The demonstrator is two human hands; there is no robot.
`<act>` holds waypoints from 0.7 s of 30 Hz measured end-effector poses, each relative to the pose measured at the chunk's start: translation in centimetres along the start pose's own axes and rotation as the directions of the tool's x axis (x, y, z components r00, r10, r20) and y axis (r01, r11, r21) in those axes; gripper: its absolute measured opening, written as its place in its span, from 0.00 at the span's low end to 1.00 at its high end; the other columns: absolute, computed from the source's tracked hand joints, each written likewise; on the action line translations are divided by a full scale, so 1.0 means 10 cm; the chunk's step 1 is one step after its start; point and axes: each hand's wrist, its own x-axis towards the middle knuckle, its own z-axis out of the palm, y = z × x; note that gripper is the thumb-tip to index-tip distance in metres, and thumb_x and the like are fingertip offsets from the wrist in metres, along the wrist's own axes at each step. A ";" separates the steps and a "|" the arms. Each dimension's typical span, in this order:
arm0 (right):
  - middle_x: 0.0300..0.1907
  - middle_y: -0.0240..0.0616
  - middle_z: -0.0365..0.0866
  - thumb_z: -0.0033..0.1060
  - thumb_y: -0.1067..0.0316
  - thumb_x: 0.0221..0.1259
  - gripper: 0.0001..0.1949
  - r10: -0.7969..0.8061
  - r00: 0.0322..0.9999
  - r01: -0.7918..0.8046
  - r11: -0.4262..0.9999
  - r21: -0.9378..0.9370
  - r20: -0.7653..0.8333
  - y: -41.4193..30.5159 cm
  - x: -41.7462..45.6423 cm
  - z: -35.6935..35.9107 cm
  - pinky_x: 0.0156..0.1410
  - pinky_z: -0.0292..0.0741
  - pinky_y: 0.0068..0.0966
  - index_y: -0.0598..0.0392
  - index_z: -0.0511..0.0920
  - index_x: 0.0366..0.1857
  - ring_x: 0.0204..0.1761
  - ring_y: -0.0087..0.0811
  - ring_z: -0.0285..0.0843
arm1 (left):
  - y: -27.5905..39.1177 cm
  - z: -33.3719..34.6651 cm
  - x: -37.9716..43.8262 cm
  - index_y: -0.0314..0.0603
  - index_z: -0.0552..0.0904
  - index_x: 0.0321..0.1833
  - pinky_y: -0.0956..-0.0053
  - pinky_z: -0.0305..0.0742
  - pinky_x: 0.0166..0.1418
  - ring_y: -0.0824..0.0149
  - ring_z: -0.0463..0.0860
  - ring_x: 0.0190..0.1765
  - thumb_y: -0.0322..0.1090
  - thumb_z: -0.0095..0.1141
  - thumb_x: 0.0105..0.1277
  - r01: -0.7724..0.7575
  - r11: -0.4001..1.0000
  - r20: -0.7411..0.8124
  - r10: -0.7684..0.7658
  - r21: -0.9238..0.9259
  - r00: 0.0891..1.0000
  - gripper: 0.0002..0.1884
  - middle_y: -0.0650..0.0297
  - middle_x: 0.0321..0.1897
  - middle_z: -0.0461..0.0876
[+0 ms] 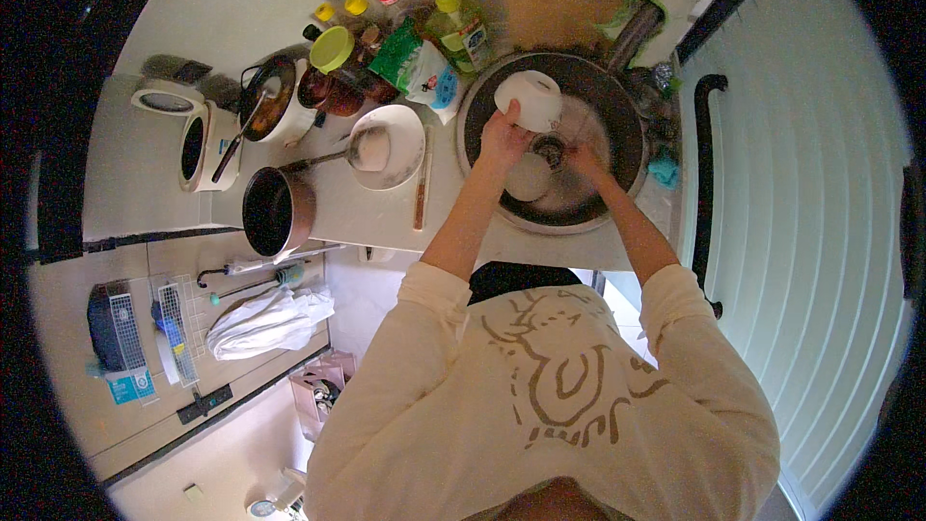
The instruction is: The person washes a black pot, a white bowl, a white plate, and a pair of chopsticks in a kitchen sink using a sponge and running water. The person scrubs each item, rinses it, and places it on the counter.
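My left hand (508,132) grips a white bowl (532,95) by its edge. The bowl is tilted, its underside turned up, over the left part of a round metal sink (469,159). Inside the sink, my right hand (584,159) is low and blurred, just right of the drain strainer (548,150); whether its fingers hold anything cannot be made out. A second pale round dish (529,178) lies in the basin below my left hand, partly covered by the wrist. From the upper right a dark tap (636,32) reaches over the sink rim.
Left of the sink are a pump bottle (463,32), a green-and-white bag (423,72), chopsticks (420,188), a white plate (405,159) with a ladle (370,148), a saucepan (295,211) and a pan (293,112). A teal cloth (663,171) lies right; beyond stands a ribbed door (796,231).
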 end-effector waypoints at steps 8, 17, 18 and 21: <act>0.26 0.42 0.75 0.59 0.59 0.43 0.18 0.255 0.886 -0.260 0.965 -0.042 0.388 0.73 -0.02 0.97 0.35 0.70 0.31 0.63 0.72 0.34 0.31 0.35 0.73 | 0.22 -0.09 -0.54 0.40 0.70 0.46 0.69 0.68 0.50 0.65 0.74 0.44 0.35 0.54 0.55 0.014 0.979 -0.096 0.006 0.206 0.995 0.17 0.62 0.40 0.75; 0.28 0.44 0.73 0.64 0.58 0.38 0.21 0.275 0.958 -0.278 0.960 0.038 0.082 1.25 0.27 1.72 0.37 0.69 0.32 0.62 0.70 0.34 0.33 0.37 0.72 | 1.13 -0.54 -1.53 0.33 0.75 0.40 0.80 0.67 0.40 0.76 0.73 0.35 0.29 0.53 0.54 -0.177 0.433 -0.012 0.399 0.884 0.917 0.11 0.65 0.32 0.77; 0.29 0.45 0.72 0.63 0.59 0.39 0.22 0.283 0.953 -0.288 0.957 0.028 0.107 1.21 0.26 1.70 0.38 0.69 0.33 0.62 0.69 0.35 0.34 0.38 0.72 | 1.22 -0.67 -1.61 0.31 0.75 0.39 0.80 0.67 0.40 0.74 0.73 0.34 0.29 0.54 0.53 -0.147 0.339 -0.025 0.455 0.929 0.890 0.11 0.63 0.30 0.77; 0.32 0.47 0.71 0.61 0.60 0.40 0.23 0.288 0.946 -0.292 0.956 0.005 0.151 1.03 0.23 1.45 0.40 0.69 0.33 0.63 0.66 0.38 0.36 0.40 0.71 | 1.46 -1.06 -1.83 0.30 0.75 0.37 0.76 0.68 0.39 0.68 0.75 0.34 0.30 0.55 0.51 -0.036 0.087 -0.021 0.578 0.996 0.816 0.12 0.57 0.30 0.77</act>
